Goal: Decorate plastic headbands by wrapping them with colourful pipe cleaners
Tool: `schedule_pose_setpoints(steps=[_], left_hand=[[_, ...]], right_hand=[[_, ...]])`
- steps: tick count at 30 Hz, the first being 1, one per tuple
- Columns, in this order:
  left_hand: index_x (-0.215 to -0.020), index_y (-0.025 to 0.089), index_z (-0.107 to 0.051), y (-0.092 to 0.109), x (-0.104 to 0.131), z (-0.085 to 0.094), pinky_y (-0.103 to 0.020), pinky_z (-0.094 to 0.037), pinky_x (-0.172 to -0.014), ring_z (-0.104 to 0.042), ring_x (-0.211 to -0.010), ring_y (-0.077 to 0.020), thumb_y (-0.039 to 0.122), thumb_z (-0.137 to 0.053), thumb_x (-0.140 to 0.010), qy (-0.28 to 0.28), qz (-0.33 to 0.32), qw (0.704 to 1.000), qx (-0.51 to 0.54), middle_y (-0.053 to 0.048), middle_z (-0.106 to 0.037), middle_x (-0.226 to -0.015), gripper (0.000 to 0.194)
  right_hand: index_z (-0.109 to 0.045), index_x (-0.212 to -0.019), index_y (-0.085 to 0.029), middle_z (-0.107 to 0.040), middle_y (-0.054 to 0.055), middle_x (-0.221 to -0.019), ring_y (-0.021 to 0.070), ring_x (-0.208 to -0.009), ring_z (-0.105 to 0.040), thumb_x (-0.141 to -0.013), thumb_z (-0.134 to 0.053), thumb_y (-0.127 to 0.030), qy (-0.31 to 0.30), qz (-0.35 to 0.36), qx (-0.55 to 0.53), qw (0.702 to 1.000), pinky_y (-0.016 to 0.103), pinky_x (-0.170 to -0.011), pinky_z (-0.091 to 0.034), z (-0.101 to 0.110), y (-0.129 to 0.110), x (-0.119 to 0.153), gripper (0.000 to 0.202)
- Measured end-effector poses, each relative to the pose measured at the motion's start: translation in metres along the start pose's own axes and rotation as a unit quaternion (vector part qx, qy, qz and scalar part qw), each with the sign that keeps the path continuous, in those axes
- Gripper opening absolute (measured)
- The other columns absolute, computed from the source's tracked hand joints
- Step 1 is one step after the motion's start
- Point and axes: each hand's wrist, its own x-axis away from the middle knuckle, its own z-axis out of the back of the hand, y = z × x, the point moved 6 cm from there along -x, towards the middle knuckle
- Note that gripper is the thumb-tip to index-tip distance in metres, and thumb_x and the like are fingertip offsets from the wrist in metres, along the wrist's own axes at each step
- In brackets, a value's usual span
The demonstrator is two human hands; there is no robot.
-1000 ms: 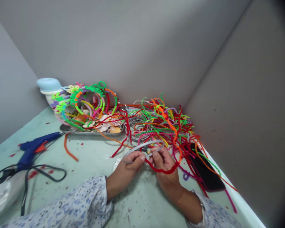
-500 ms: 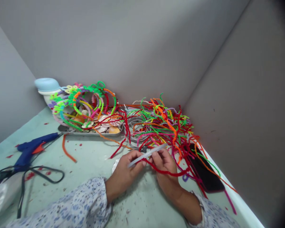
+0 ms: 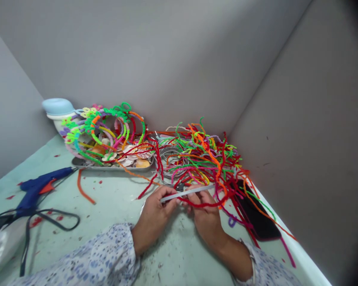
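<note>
Between both hands lies a slim pale white stick [image 3: 181, 194], tilted slightly up to the right; its exact kind is unclear. My left hand [image 3: 155, 214] is closed, thumb and fingers pinching the stick's left end. A fuzzy red pipe cleaner [image 3: 205, 205] starts at the left fingertips and droops rightward across my right hand [image 3: 207, 216]. That hand is closed too, its fingers curled around the stick's middle, close to the left fingertips. What is pinched where the fingertips meet is partly hidden. Behind them spreads a tangled heap of colourful pipe cleaners [image 3: 209, 155].
On the left are a blue glue gun [image 3: 37, 188] with a looped black cord and a white plastic bag [image 3: 2, 250]. A metal tray [image 3: 122, 169] holds shells and pipe-cleaner hoops [image 3: 107, 127], with a blue-lidded bottle [image 3: 58, 109] behind. Wire coils [image 3: 167, 159] and a black phone [image 3: 261, 214] lie rightward.
The stick has tilted flatter, its right end dropping and shifting right. The red pipe cleaner has risen slightly over my right hand. Both hands keep nearly the same place.
</note>
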Motion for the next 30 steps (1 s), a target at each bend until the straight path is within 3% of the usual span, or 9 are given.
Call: schedule_pose_setpoints(steps=[7, 12, 22, 26, 30], left_hand=[[-0.087, 0.017, -0.063, -0.016, -0.003, -0.001, -0.029, -0.044, -0.071, -0.058, -0.079, -0.019, 0.026, -0.061, -0.077, 0.02, 0.014, 0.999, 0.043, -0.004, -0.066, -0.082, 0.014], [-0.083, 0.017, -0.062, -0.01, -0.001, 0.0, -0.028, -0.044, -0.07, -0.057, -0.076, -0.018, 0.027, -0.059, -0.079, 0.011, 0.01, 0.999, 0.03, -0.002, -0.064, -0.079, 0.011], [-0.072, 0.016, -0.06, -0.003, 0.001, 0.004, -0.024, -0.038, -0.059, -0.05, -0.063, -0.0135, 0.028, -0.062, -0.077, 0.005, 0.04, 0.999, 0.035, 0.001, -0.058, -0.066, 0.013], [-0.074, 0.016, -0.061, -0.004, 0.001, 0.003, -0.024, -0.038, -0.061, -0.052, -0.065, -0.0135, 0.027, -0.066, -0.075, -0.007, 0.038, 0.995, 0.088, 0.0, -0.061, -0.069, 0.012], [-0.07, 0.016, -0.059, -0.007, 0.0, 0.0, -0.023, -0.037, -0.056, -0.05, -0.058, -0.0111, 0.027, -0.069, -0.072, -0.012, 0.082, 0.981, 0.174, 0.002, -0.059, -0.063, 0.015]], right_hand=[[-0.056, -0.087, -0.02, -0.059, -0.002, -0.061, 0.0123, -0.053, -0.053, -0.089, -0.05, -0.04, -0.018, 0.006, 0.043, 0.999, 0.024, -0.051, -0.043, -0.001, -0.002, -0.001, 0.021], [-0.055, -0.069, -0.018, -0.059, 0.0, -0.058, 0.0124, -0.051, -0.052, -0.089, -0.047, -0.042, -0.014, 0.0, 0.089, 0.996, 0.024, -0.049, -0.042, 0.001, 0.0, -0.001, 0.032], [-0.06, -0.082, -0.017, -0.061, 0.001, -0.062, 0.0125, -0.052, -0.053, -0.09, -0.047, -0.038, -0.019, 0.03, 0.098, 0.995, 0.024, -0.05, -0.043, 0.0, -0.001, 0.0, 0.026], [-0.06, -0.084, -0.018, -0.06, 0.0, -0.063, 0.0133, -0.055, -0.055, -0.089, -0.049, -0.035, -0.016, 0.048, 0.111, 0.993, 0.025, -0.054, -0.045, -0.001, -0.006, 0.001, 0.021], [-0.06, -0.076, -0.019, -0.059, 0.0, -0.062, 0.014, -0.057, -0.055, -0.09, -0.049, -0.033, -0.024, 0.063, 0.148, 0.987, 0.025, -0.059, -0.044, -0.002, -0.014, 0.003, 0.023]])
